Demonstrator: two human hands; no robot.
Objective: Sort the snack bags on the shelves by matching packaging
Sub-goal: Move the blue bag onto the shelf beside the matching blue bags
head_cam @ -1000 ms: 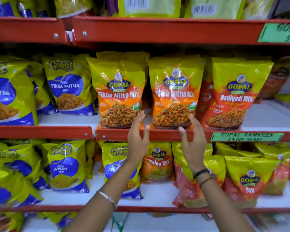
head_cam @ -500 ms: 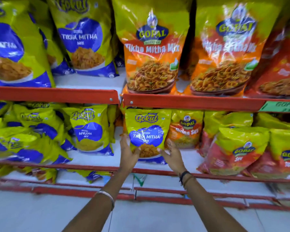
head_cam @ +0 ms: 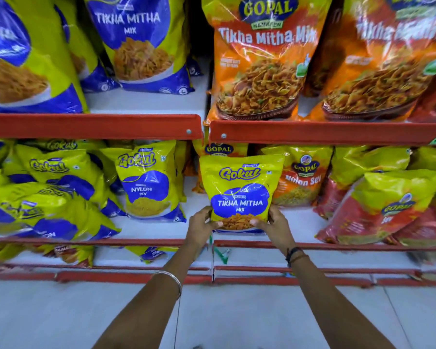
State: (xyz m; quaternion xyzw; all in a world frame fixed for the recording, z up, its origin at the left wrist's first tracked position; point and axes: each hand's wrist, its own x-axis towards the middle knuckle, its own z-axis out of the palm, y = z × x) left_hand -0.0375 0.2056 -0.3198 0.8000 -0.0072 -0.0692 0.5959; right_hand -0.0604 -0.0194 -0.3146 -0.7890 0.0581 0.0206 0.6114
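Note:
A small yellow-and-blue Gokul Tikha Mitha Mix bag (head_cam: 241, 187) stands upright on the lower shelf, among orange Gopal bags. My left hand (head_cam: 200, 227) grips its bottom left corner and my right hand (head_cam: 275, 226) grips its bottom right corner. Just right of it stands an orange Gopal Nylon Sev bag (head_cam: 301, 177). To its left stands a Gokul Nylon Sev bag (head_cam: 149, 182). On the shelf above are large Gokul Tikha Mitha Mix bags (head_cam: 139, 44) on the left and large Gopal Tikha Mitha Mix bags (head_cam: 262, 59) on the right.
Red shelf rails (head_cam: 93, 125) run across each level. More Gokul bags (head_cam: 51, 192) lie piled at the lower left, red-and-yellow Gopal Sev bags (head_cam: 383, 207) at the lower right. A lower shelf (head_cam: 126, 258) holds a few bags. Grey floor tiles (head_cam: 61, 318) lie below.
The view dropped from the upper shelf to the lower one and moved closer. Both hands came down from the large Gopal bags and took hold of the small Gokul Tikha Mitha bag.

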